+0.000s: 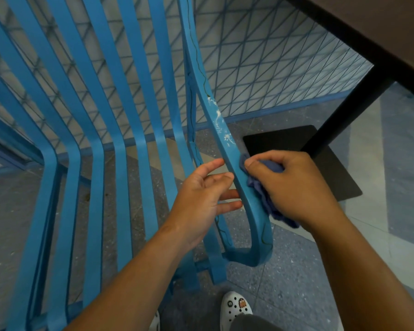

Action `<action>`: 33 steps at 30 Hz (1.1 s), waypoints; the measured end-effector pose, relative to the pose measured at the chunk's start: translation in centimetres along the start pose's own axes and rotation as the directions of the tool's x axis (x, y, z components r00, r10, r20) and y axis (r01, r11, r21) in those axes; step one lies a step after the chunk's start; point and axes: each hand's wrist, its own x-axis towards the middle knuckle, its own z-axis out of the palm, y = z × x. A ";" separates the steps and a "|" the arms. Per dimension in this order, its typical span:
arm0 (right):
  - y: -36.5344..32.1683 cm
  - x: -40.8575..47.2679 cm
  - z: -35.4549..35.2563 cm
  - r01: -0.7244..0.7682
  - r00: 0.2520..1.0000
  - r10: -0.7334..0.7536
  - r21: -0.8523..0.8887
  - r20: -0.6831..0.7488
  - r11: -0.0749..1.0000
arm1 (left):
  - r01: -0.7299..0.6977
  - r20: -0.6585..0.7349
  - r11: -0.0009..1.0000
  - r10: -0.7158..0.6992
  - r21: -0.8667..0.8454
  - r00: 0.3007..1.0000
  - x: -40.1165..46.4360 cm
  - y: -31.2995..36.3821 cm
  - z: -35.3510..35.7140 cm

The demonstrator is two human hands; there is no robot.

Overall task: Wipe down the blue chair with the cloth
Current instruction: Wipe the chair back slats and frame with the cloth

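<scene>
Right hand: right hand [294,187] has its fingers curled round a bunched blue cloth [263,194], thumb laid along the top of it, and presses the cloth against the outer side of the armrest [227,149].
Left hand: left hand [206,199] is open on the inner side of the same armrest, palm turned toward it, fingers [227,206] straight and slightly spread; the fingertips reach the rail's edge, and it grips nothing.
Cloth: dark blue and crumpled, it shows between the right hand and the rail, with a loose fold hanging out below the hand near the armrest's curved front end.
Armrest: a curved blue rail running from the backrest down to a rounded loop at the front; white specks and smears [221,125] lie on its top face just above the hands, and thin dark lines run along its upper stretch.
Blue chair: blue chair [120,144] fills the left and middle of the view, its long slats bending from back to seat, with the speckled grey floor [285,283] visible through the gaps.
Surroundings: a wall of blue-lined triangular tiles [261,68] stands behind the chair; a dark table [368,32] with a black leg and flat black base plate [296,139] is at the right.
Feet: a white perforated clog [234,309] with small charms shows at the bottom edge.
</scene>
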 end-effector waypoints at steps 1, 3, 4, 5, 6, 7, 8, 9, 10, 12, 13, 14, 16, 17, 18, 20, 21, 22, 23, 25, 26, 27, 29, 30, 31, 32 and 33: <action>0.0 -0.2 0.1 -0.008 1.000 0.008 -0.007 0.020 1.000 | -0.004 -0.006 1.000 0.004 0.009 1.000 0.0 0.0 0.0; -0.2 -0.2 0.2 -0.031 0.999 0.031 0.005 0.011 1.000 | -0.018 -0.001 0.999 0.018 0.051 1.000 -0.2 0.3 0.0; -0.4 -0.2 0.2 -0.046 0.999 0.046 0.025 0.010 0.999 | -0.026 0.008 0.997 0.025 0.075 1.000 -0.3 0.5 -0.1; -0.6 -0.3 0.3 -0.060 0.998 0.060 0.043 0.010 0.997 | -0.031 0.015 0.995 0.030 0.093 0.999 -0.4 0.7 -0.1; -0.8 -0.5 0.3 -0.068 0.998 0.067 0.056 0.015 0.996 | -0.033 0.015 0.994 0.031 0.104 0.999 -0.5 0.8 -0.2; -1.0 -0.8 0.4 -0.074 0.997 0.073 0.071 0.020 0.995 | -0.032 0.007 0.993 0.032 0.116 0.999 -0.6 0.9 -0.2; -1.2 -1.1 0.6 -0.083 0.996 0.081 0.091 0.025 0.992 | -0.031 -0.006 0.991 0.032 0.132 0.999 -0.8 0.9 -0.3; -1.4 -1.4 0.8 -0.094 0.995 0.091 0.108 0.030 0.990 | -0.030 -0.021 0.988 0.033 0.149 0.999 -0.9 0.9 -0.5; -1.5 -1.8 1.2 -0.102 0.994 0.098 0.116 0.040 0.988 | -0.026 -0.037 0.986 0.033 0.165 0.999 -1.0 0.9 -0.8; -1.7 -2.4 1.8 -0.116 0.992 0.111 0.109 0.052 0.987 | -0.019 -0.056 0.982 0.030 0.186 0.998 -1.3 1.0 -1.5; -1.9 -2.7 2.1 -0.122 0.992 0.116 0.107 0.057 0.987 | -0.016 -0.060 0.981 0.028 0.191 0.998 -1.5 1.2 -1.9; -2.2 -3.0 2.3 -0.124 0.991 0.118 0.104 0.067 0.987 | -0.014 -0.060 0.981 0.026 0.194 0.998 -1.8 1.3 -2.3; -2.5 -3.5 2.6 -0.126 0.989 0.117 0.096 0.087 0.987 | -0.012 -0.057 0.981 0.023 0.196 0.998 -2.3 1.5 -3.0; -2.7 -3.7 2.7 -0.129 0.988 0.119 0.096 0.101 0.987 | -0.011 -0.062 0.981 0.023 0.195 0.998 -2.5 1.5 -3.2; -2.9 -4.0 2.9 -0.131 0.986 0.119 0.094 0.117 0.987 | -0.011 -0.072 0.981 0.025 0.192 0.997 -2.6 1.5 -3.5; -3.1 -4.3 3.2 -0.109 0.985 0.101 0.044 0.142 0.993 | -0.014 -0.097 0.983 0.032 0.183 0.995 -2.8 1.4 -3.9; -3.2 -4.4 3.3 -0.097 0.984 0.094 0.012 0.150 0.995 | -0.017 -0.110 0.984 0.037 0.180 0.993 -2.9 1.4 -4.0; -3.3 -4.5 3.3 -0.094 0.982 0.093 -0.001 0.163 0.996 | -0.019 -0.120 0.984 0.041 0.177 0.992 -2.9 1.4 -4.2; -3.4 -4.5 3.2 -0.100 0.978 0.096 0.011 0.183 0.995 | -0.021 -0.124 0.984 0.043 0.174 0.991 -3.0 1.3 -4.3; -3.8 -4.6 2.7 -0.120 0.966 0.106 0.048 0.234 0.992 | -0.024 -0.120 0.984 0.046 0.178 0.992 -3.0 1.3 -4.4; -3.9 -4.6 2.5 -0.121 0.962 0.104 0.052 0.251 0.991 | -0.027 -0.116 0.983 0.048 0.180 0.992 -3.0 1.2 -4.5; -4.0 -4.5 2.5 -0.115 0.964 0.097 0.059 0.250 0.992 | -0.030 -0.112 0.983 0.051 0.180 0.992 -2.9 1.2 -4.5; -4.1 -4.2 2.7 -0.065 0.983 0.046 0.104 0.175 0.993 | -0.036 -0.104 0.983 0.056 0.181 0.993 -2.8 1.2 -4.6; -4.1 -4.1 3.0 0.006 0.995 -0.016 0.099 0.100 0.995 | -0.037 -0.105 0.983 0.056 0.178 0.993 -2.7 1.2 -4.6; -4.1 -3.9 3.4 0.105 0.994 -0.107 0.052 0.030 0.993 | -0.037 -0.108 0.986 0.055 0.164 0.993 -2.6 1.3 -4.7; -4.1 -3.8 3.9 0.208 0.978 -0.208 -0.035 -0.009 0.978 | -0.034 -0.113 0.989 0.050 0.141 0.992 -2.5 1.3 -4.9; -4.0 -3.7 4.5 0.289 0.955 -0.294 -0.144 -0.018 0.946 | -0.028 -0.115 0.993 0.041 0.113 0.992 -2.4 1.4 -5.0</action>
